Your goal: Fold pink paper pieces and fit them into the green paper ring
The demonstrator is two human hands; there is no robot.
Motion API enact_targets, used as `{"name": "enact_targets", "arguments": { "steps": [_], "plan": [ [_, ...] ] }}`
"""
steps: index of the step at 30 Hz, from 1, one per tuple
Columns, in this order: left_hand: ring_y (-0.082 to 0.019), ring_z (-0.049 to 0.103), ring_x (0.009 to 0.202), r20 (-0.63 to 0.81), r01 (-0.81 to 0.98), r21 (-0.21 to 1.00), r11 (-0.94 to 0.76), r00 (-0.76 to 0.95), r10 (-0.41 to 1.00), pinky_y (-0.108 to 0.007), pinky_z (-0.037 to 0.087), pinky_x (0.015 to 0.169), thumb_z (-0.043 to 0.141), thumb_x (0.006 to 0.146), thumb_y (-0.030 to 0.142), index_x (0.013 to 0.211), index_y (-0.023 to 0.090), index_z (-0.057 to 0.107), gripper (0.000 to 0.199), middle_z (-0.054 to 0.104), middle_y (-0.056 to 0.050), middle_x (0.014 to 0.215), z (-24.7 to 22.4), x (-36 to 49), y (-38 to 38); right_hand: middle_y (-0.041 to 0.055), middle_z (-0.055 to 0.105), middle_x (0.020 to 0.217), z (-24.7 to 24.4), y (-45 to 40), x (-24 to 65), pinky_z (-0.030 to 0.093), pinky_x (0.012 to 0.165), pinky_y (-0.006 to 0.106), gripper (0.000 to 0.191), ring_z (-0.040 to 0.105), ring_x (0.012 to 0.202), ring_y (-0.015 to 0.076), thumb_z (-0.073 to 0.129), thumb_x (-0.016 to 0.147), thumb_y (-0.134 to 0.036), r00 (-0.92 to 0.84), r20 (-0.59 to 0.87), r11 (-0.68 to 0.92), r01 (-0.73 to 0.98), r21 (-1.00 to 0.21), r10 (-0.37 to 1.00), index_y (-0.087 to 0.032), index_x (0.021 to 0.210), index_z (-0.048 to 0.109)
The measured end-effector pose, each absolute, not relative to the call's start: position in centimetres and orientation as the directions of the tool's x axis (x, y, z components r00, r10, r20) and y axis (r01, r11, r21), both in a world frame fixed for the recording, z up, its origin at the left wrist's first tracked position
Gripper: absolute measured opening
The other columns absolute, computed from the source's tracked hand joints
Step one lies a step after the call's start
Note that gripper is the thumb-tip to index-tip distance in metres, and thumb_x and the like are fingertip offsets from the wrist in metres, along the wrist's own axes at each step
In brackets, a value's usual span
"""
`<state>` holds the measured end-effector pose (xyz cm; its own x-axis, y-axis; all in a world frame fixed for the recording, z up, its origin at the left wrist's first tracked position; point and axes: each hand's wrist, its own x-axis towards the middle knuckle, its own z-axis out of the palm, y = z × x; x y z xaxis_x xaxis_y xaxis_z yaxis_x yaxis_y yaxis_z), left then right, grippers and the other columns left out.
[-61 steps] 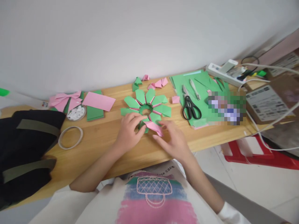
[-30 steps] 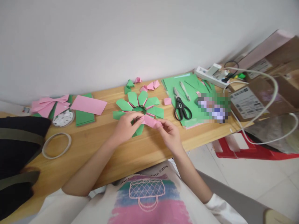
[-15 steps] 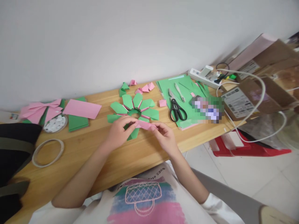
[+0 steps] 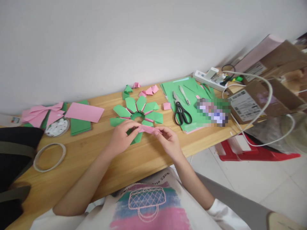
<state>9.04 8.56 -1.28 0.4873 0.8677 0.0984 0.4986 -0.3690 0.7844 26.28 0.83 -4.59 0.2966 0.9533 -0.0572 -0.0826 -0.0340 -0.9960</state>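
At the near side of the green ring, pinching a folded pink strip by both ends, with left hand to one end and right hand to the other; cannot tell whether joined to the ring. Looks well along, judging by petals set most of the way round. Beyond the ring, appears to leave loose folded pieces unattached, and to its left a pink sheet flat and unfolded

Single head view: looks forward and down, close over wooden table, wall beyond.
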Motion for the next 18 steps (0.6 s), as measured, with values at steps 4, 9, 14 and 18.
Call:
{"name": "enact_targets", "arguments": {
  "steps": [4,9,14,18],
  "plan": [
    [-0.021,0.066,0.092,0.098,0.491,0.790,-0.368,0.491,0.865,-0.036,0.051,0.090,0.054,0.087,0.035,0.084,0.023,0.068,0.019,0.074,-0.004,0.094,-1.21,9.04,8.52,0.0028,0.073,0.084,-4.57,0.71,26.27,0.052,0.075,0.030,0.018,0.065,0.077,0.0172,0.067,0.079,-0.038,0.297,-0.053,-0.038,-0.055,-0.998,0.953,-0.022,0.085,0.070],
    [-0.020,0.066,0.092,0.103,0.487,0.792,-0.368,0.487,0.867,-0.035,0.050,0.090,0.054,0.087,0.035,0.085,0.022,0.068,0.020,0.074,-0.004,0.095,-1.15,9.01,8.40,0.0034,0.072,0.085,-4.79,0.49,26.19,0.051,0.077,0.031,0.016,0.064,0.079,0.0171,0.064,0.082,-0.035,0.283,-0.013,-0.013,0.000,-1.000,0.959,-0.022,0.088,0.069],
    [-0.020,0.065,0.090,0.107,0.485,0.787,-0.383,0.503,0.857,-0.035,0.051,0.087,0.053,0.087,0.035,0.085,0.022,0.069,0.021,0.073,-0.004,0.092,-1.09,8.93,8.39,0.0029,0.070,0.085,-4.83,0.30,26.07,0.049,0.075,0.030,0.011,0.062,0.077,0.0160,0.063,0.082,-0.029,0.280,0.030,0.016,0.054,-0.998,0.960,-0.022,0.088,0.069],
    [-0.020,0.065,0.088,0.118,0.478,0.787,-0.389,0.502,0.857,-0.034,0.050,0.086,0.054,0.087,0.034,0.084,0.022,0.070,0.020,0.073,-0.004,0.091,-1.06,8.94,8.42,0.0020,0.069,0.081,-4.68,0.25,26.06,0.049,0.072,0.028,0.009,0.061,0.074,0.0150,0.063,0.081,-0.026,0.271,0.039,0.019,0.074,-0.997,0.962,-0.021,0.086,0.069]
  ]
}}
